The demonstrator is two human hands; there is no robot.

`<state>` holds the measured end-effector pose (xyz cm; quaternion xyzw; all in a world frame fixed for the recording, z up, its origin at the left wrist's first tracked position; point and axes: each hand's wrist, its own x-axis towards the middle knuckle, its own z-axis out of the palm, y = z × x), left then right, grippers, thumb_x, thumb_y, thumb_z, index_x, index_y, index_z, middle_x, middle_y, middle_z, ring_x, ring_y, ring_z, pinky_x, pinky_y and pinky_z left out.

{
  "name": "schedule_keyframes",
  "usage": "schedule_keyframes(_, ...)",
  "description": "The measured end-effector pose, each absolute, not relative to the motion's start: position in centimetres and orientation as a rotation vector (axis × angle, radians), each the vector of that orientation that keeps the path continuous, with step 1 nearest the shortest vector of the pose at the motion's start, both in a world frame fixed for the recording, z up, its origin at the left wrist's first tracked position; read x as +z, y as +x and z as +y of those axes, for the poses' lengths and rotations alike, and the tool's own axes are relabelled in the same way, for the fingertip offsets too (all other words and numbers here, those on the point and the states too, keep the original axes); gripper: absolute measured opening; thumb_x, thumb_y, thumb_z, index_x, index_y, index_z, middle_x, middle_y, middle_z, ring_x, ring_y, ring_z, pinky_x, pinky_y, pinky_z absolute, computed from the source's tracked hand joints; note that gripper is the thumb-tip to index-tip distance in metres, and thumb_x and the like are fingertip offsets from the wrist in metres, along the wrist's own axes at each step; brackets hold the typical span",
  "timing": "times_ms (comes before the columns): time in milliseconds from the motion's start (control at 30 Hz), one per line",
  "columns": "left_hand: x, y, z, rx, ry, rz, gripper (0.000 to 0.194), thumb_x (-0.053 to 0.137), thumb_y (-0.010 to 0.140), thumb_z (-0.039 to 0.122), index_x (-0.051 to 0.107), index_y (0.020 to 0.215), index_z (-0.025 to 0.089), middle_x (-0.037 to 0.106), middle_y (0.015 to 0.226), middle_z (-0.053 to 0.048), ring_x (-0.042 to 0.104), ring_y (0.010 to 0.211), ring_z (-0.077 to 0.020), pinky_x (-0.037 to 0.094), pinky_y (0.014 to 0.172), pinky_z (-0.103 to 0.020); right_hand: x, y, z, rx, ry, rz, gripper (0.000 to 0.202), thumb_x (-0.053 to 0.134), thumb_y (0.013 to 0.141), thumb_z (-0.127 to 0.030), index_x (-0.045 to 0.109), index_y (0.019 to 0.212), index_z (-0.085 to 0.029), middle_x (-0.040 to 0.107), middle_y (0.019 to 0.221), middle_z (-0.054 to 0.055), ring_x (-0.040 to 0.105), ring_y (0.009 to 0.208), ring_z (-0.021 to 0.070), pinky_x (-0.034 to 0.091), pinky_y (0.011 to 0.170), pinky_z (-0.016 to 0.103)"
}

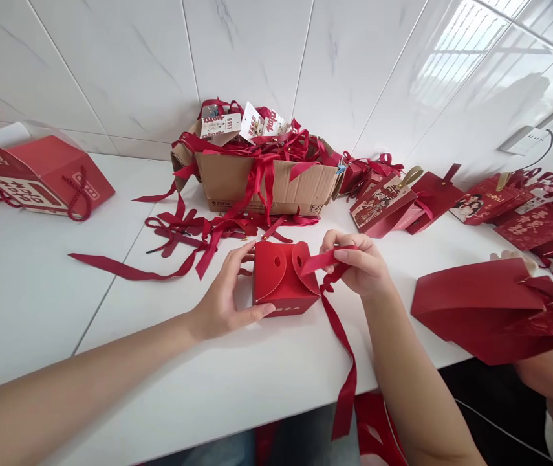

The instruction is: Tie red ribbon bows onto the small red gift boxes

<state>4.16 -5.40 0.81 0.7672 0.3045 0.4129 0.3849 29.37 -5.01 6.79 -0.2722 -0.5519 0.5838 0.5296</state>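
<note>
Head view: left hand gripping red box; right hand pinching red ribbon

On the table before you, a box sits between your left hand and right hand, ribbons and then a carton behind it, a bag far left, several bags right.

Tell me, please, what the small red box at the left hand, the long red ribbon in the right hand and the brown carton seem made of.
Small red box: smooth coated paperboard, most likely; crisp folds.
Long red ribbon: soft fabric, perhaps satin; it twists and drapes.
Open brown carton: matte cardboard, apparently; dull, creased surface.
</note>
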Motion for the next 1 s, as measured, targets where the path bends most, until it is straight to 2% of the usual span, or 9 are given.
schedule_keyframes(167,1.1,4.2,-5.5,1.04,1.941,0.79,0.087,0.072,0.075,0.038,0.021,0.146,0.028,0.038,0.142,-0.014,0.042,0.128,-0.032,0.046,0.098,-0.049,6.8,29.2,-4.8,1.304,-0.727,-1.316,0.032,0.062,0.074,-0.015,0.046,0.046,-0.017,0.055,0.062,-0.001,0.051,0.051,0.0093,0.033,0.048,0.025)
schedule_keyframes(267,1.2,4.3,-5.6,1.038,1.938,0.789,0.088,0.072,0.075,0.038,0.021,0.146,0.028,0.038,0.142,-0.014,0.042,0.129,-0.032,0.046,0.098,-0.049,6.7,28.8,-4.6,1.209,-0.796,-1.239,0.031,0.062,0.073,-0.015,0.049,0.046,-0.018,0.053,0.057,-0.002,0.047,0.048,0.0087,0.033,0.047,0.025)
schedule_keyframes(533,0.8,4.3,-5.4,1.038,1.943,0.795,0.089,0.072,0.075,0.039,0.021,0.147,0.029,0.036,0.144,-0.014,0.041,0.129,-0.0325,0.046,0.098,-0.05,6.5,28.3,-4.7,0.932,-0.901,-1.165,0.029,0.063,0.074,-0.019,0.048,0.049,-0.018,0.05,0.055,-0.002,0.045,0.05,0.0089,0.033,0.049,0.024)
schedule_keyframes(700,0.7,4.3,-5.5,1.052,1.931,0.782,0.09,0.073,0.074,0.038,0.021,0.147,0.029,0.035,0.146,-0.014,0.041,0.129,-0.0326,0.046,0.098,-0.05,6.3,27.7,-5.1,0.845,-0.919,-1.185,0.034,0.061,0.077,-0.022,0.041,0.05,-0.019,0.049,0.056,-0.002,0.043,0.05,0.0092,0.031,0.048,0.025)
schedule_keyframes(867,1.0,4.4,-5.7,1.066,1.891,0.797,0.088,0.072,0.074,0.039,0.023,0.147,0.029,0.036,0.145,-0.014,0.041,0.129,-0.0333,0.043,0.1,-0.054,6.5,26.9,-6.1,0.629,-1.018,-1.315,0.029,0.055,0.078,-0.017,0.042,0.052,-0.019,0.046,0.056,-0.002,0.04,0.053,0.0105,0.032,0.051,0.027)
schedule_keyframes(1000,1.0,4.4,-5.7,1.065,1.906,0.784,0.09,0.073,0.073,0.039,0.022,0.147,0.029,0.035,0.145,-0.014,0.04,0.13,-0.0338,0.044,0.1,-0.053,6.9,26.4,-6.7,0.453,-1.037,-1.394,0.031,0.052,0.076,-0.013,0.035,0.051,-0.02,0.043,0.058,-0.001,0.038,0.056,0.0116,0.031,0.053,0.029)
